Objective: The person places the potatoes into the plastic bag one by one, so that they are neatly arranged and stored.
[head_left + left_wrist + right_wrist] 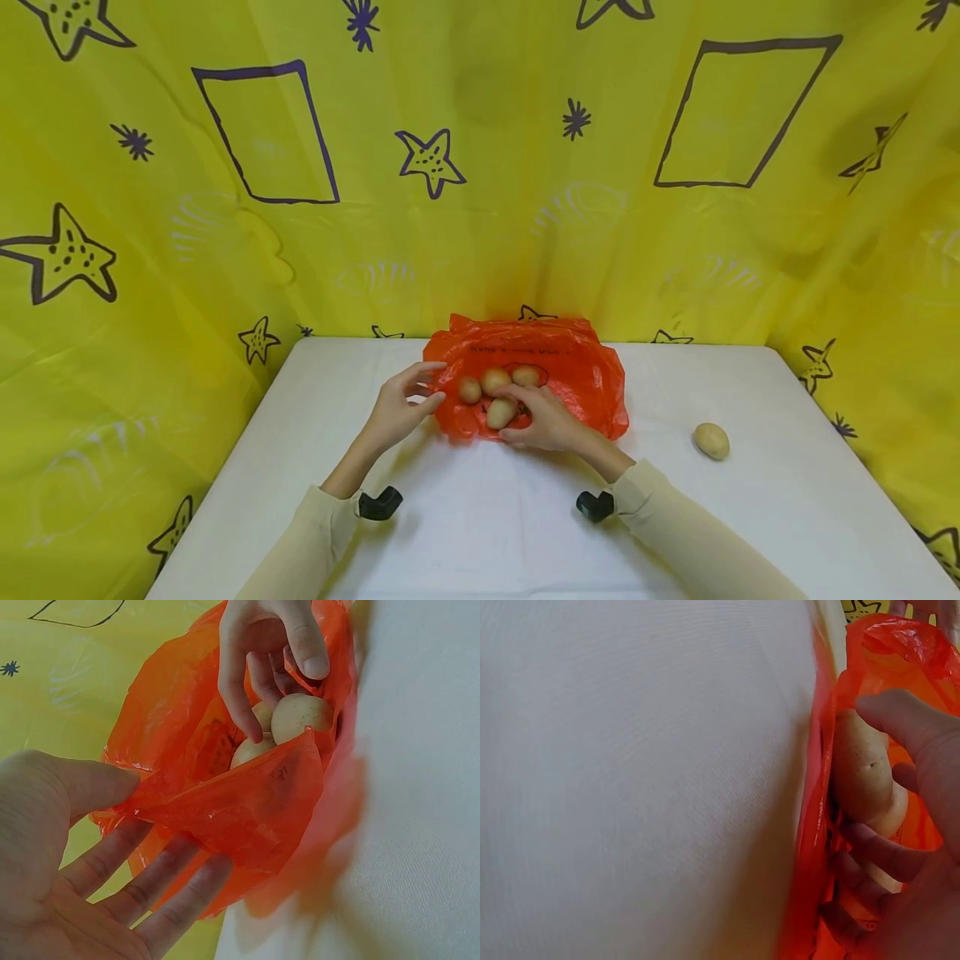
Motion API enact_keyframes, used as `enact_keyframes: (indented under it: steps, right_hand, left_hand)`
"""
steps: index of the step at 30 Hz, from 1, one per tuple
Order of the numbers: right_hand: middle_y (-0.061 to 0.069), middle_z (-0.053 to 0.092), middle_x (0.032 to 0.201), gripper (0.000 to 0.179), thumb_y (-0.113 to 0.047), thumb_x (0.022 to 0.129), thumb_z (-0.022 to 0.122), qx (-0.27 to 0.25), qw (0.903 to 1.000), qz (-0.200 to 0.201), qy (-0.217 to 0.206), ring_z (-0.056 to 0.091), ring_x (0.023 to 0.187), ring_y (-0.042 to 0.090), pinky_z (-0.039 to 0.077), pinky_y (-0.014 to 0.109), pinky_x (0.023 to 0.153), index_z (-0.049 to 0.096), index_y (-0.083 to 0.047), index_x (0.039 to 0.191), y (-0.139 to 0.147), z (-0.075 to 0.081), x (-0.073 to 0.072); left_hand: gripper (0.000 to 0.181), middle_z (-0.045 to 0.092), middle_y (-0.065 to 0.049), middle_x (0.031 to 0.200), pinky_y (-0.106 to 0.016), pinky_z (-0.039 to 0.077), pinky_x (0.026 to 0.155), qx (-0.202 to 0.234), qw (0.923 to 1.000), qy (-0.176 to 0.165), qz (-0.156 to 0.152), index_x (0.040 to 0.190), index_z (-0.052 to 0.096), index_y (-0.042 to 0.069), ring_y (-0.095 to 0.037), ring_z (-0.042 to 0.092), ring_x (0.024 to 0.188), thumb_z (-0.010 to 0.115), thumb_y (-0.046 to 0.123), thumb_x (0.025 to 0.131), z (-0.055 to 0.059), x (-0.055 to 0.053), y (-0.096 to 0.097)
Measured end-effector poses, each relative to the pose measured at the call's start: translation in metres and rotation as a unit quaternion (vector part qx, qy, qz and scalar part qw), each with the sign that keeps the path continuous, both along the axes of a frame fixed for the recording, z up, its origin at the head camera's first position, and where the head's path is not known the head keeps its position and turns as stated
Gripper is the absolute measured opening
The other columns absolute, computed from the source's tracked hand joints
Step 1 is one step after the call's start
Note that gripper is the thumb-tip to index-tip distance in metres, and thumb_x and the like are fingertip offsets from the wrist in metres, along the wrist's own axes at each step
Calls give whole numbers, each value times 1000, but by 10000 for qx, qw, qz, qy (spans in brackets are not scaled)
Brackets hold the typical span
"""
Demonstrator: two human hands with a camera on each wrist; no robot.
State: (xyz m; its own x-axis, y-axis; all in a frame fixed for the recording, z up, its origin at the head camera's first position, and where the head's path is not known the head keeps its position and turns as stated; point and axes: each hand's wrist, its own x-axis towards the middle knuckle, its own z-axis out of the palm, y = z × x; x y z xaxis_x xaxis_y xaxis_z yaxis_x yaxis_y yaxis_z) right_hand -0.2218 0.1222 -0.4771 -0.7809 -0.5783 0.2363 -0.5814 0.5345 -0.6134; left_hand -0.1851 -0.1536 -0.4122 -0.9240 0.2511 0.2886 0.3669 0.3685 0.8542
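Several potatoes (496, 381) lie together in a red plastic bag (577, 400) spread at the back of the table. Over the nearest potato (501, 413) is my right hand (547, 419), its thumb and fingers spread loosely around it. In the left wrist view, a small gap shows between that thumb and the potato (300, 718) below. My left hand (397, 408) is at the bag's left edge, thumb and fingers apart. Its thumb overlaps the rim of the bag (247, 802) in the left wrist view; whether it presses there I cannot tell. The left index finger is hidden in that view.
A single potato (712, 441) lies outside the bag on the right of the white table (480, 533). A yellow curtain (495, 250) with drawn stars surrounds the back and sides. Dark camera mounts (380, 503) sit at both wrists.
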Motion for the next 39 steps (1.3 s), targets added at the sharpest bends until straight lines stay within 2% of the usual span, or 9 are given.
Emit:
enact_keyframes:
  steps: [6,9,16,21,26,31,35,39]
  right_hand:
    - [6,60,137,65,-24,82,88,131,9998,20,129,58,114,30,50,52,99,61,-13,140,3,2,2]
    - [8,61,135,66,-25,82,88,253,9995,11,184,59,112,31,50,53,96,61,-12,141,5,5,4]
    - [10,62,136,65,-27,84,86,358,9992,71,185,55,120,30,39,54,102,60,-11,141,11,21,7]
    - [13,59,140,67,-26,85,85,208,9995,131,196,52,121,31,41,52,101,57,-9,143,17,29,10]
    - [12,57,143,69,-25,86,85,2,9995,277,134,54,126,32,42,55,107,55,-9,146,23,33,12]
    - [13,60,139,67,-23,87,84,-315,9983,433,230,61,116,34,52,51,99,55,-5,144,28,38,13]
    - [10,61,139,65,-21,87,84,-431,9972,532,316,63,110,33,55,50,92,56,-5,143,32,43,15]
    - [3,62,138,65,-20,86,85,-501,9964,539,432,64,103,24,56,48,88,57,-9,143,37,45,16]
  left_hand:
    - [42,69,-26,115,-43,62,75,-28,9999,43,111,134,62,0,-43,69,96,69,-6,93,-25,-15,-5]
    - [42,70,-22,115,-38,62,75,-15,9999,53,109,134,64,4,-39,69,96,71,-3,93,-31,-19,-7]
    - [41,71,-16,116,-33,62,76,20,10000,4,31,133,65,11,-33,70,97,73,4,94,-34,-22,-11]
    - [41,71,-14,117,-33,62,77,-27,10000,-55,36,134,65,13,-31,70,97,72,4,94,-33,-22,-10]
    - [42,71,-11,116,-33,61,77,-98,9999,-90,94,134,65,14,-29,70,97,71,3,94,-33,-21,-9]
    - [41,71,-11,115,-32,61,76,-141,9999,-17,83,133,65,14,-28,70,95,72,3,94,-34,-21,-10]
    - [41,71,-11,115,-31,61,75,-146,9998,82,53,133,65,14,-28,71,94,72,3,94,-34,-22,-11]
    - [41,71,-11,115,-31,61,75,-125,9999,75,44,133,65,14,-28,71,94,72,3,94,-34,-22,-11]
